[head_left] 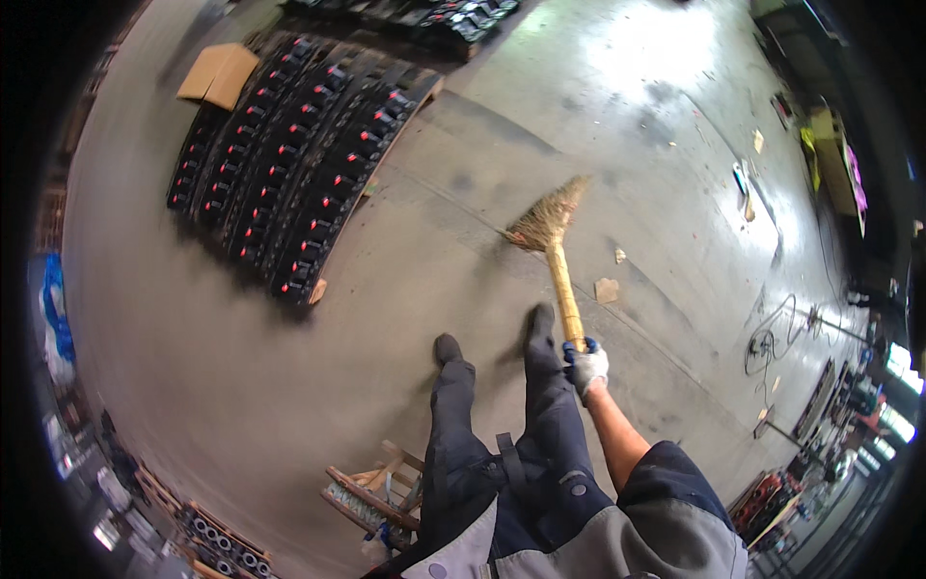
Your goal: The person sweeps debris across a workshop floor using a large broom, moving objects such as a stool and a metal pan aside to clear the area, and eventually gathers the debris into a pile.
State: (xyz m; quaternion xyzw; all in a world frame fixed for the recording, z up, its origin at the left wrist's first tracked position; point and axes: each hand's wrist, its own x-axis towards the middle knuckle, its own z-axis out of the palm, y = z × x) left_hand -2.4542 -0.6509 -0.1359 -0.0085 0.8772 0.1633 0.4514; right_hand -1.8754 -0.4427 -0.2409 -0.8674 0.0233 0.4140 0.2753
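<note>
In a white and blue work glove, my right hand [586, 367] is closed around the upper end of a broom handle. The broom [559, 275] reaches forward from it, its yellowish shaft ending in a fan of straw bristles at or just above the concrete floor. Beyond my right foot, a scrap of brown cardboard [606, 290] lies to the right of the handle, with a smaller pale scrap [619, 256] near it. My left hand does not show in the picture.
At the far left, rows of black parts with red marks [289, 164] fill a pallet, a cardboard box [218, 75] on its corner. A wooden crate [371, 497] stands by my left leg. Looped cable [762, 343] and more litter lie on the floor to the right.
</note>
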